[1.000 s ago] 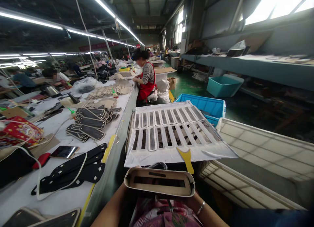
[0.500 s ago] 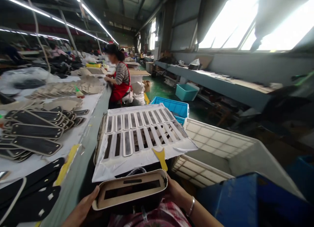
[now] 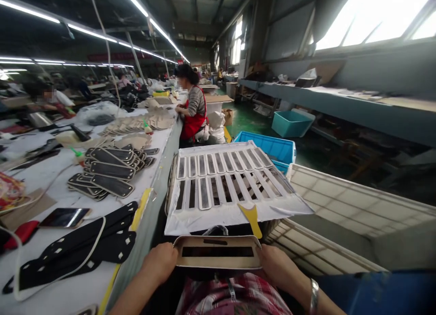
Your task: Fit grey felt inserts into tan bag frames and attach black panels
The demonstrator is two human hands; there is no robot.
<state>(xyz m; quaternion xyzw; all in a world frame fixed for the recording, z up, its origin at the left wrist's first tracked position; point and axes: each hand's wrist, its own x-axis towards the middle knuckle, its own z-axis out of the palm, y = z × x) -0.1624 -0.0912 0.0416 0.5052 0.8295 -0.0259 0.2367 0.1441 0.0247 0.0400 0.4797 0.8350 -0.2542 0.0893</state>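
Observation:
I hold a beige panel [image 3: 218,260] with a long dark slot in its middle, flat over my lap. My left hand [image 3: 160,262] is closed on its left end and my right hand [image 3: 277,266] is closed on its right end. Just beyond the panel lies a white sheet [image 3: 204,219] with rows of narrow slots, some filled with dark strips. A yellow scraper [image 3: 252,219] rests on the sheet's near edge, close to my right hand.
A long white table [image 3: 51,188] on my left carries stacked black oblong pieces [image 3: 109,172], large black cut panels [image 3: 85,247], a phone [image 3: 64,217]. A white crate [image 3: 340,210] stands at right, blue bins [image 3: 272,147] beyond. A person in a red apron [image 3: 192,110] sits further up.
The view swung right and then back left. My hands shifted along the beige panel and it now lies level, gripped at both ends.

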